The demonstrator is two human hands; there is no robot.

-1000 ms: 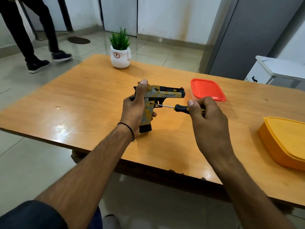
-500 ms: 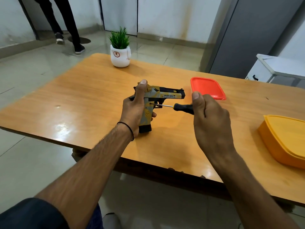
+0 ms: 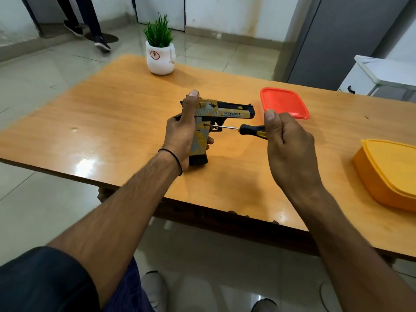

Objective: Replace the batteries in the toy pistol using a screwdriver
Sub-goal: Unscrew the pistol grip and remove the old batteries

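1. The left hand [image 3: 180,134] grips the toy pistol [image 3: 225,110] by its handle. Its fingers are curled round the front of the handle and the thumb [image 3: 190,102] lies straight up along the rear of the slide.
2. The pistol stands upright in that grip, with its black butt down on the wooden table [image 3: 112,122]. Its barrel points away from the left palm toward the right hand.
3. The right hand [image 3: 290,149] holds the screwdriver [image 3: 249,130], fingers curled tight round the back of the black-and-yellow handle and thumb raised above it.
4. The screwdriver's shaft runs roughly level from the right fingers across the gap between the hands. Its tip sits against the upper side of the pistol's handle, just beside the left fingertips [image 3: 210,140] and below the slide.
5. A red lid [image 3: 284,102] lies flat just beyond the right thumb, near the pistol's muzzle.
6. A yellow container [image 3: 391,174] sits well apart on the outer side of the right hand, near the table's front edge.
7. A potted plant [image 3: 160,55] in a white pot stands at the far edge, well beyond the left thumb.
8. Bare tabletop spreads on the outer side of the left knuckles, out to the table's left corner.
9. The table's near edge runs under both forearms, close behind the wrists.
10. Past the far edge, a person's legs [image 3: 90,21] are on the tiled floor.
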